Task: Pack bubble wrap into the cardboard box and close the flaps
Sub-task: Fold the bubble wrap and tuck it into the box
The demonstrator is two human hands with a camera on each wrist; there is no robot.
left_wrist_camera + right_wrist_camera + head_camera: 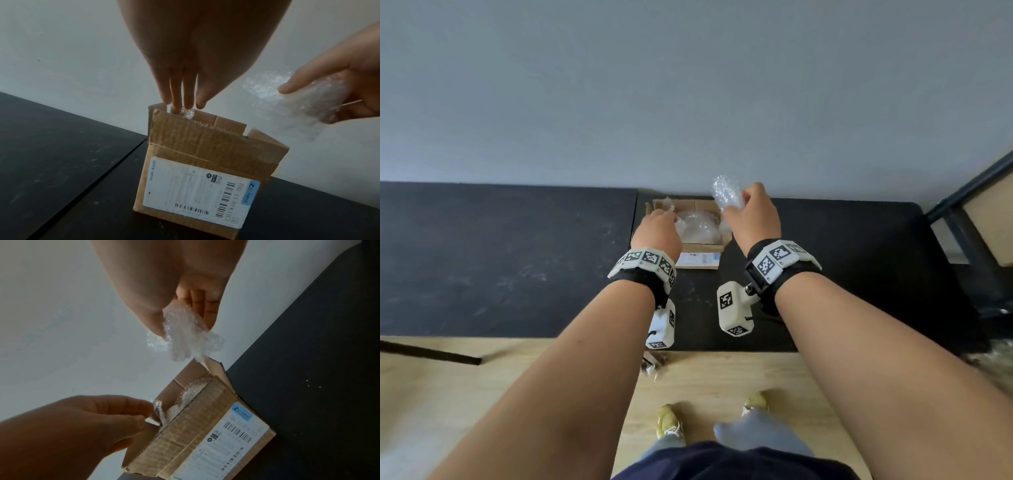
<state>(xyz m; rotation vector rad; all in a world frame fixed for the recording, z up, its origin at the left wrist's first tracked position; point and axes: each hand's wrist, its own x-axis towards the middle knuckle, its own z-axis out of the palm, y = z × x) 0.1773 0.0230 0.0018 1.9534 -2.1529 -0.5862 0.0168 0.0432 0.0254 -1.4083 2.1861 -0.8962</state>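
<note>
An open cardboard box [700, 255] with a white shipping label stands on the black table [517, 260] near the wall, its flaps up. Clear bubble wrap [697, 228] lies inside it. My left hand [669, 214] reaches over the box's left end. Its fingertips [180, 107] touch a bit of that wrap [187, 113] just inside the rim, and the thumb stays outside the left flap. My right hand [736, 202] grips a crumpled wad of bubble wrap [725, 192] in the air above the box's far right corner. That wad [185, 335] hangs above the opening.
The box sits beside the seam between two black tabletops, close to the grey wall. A dark metal frame [962, 205] with a wooden panel stands at the right. More clear wrap [993, 358] lies low at the right edge. A black rod [431, 353] lies on the wooden floor.
</note>
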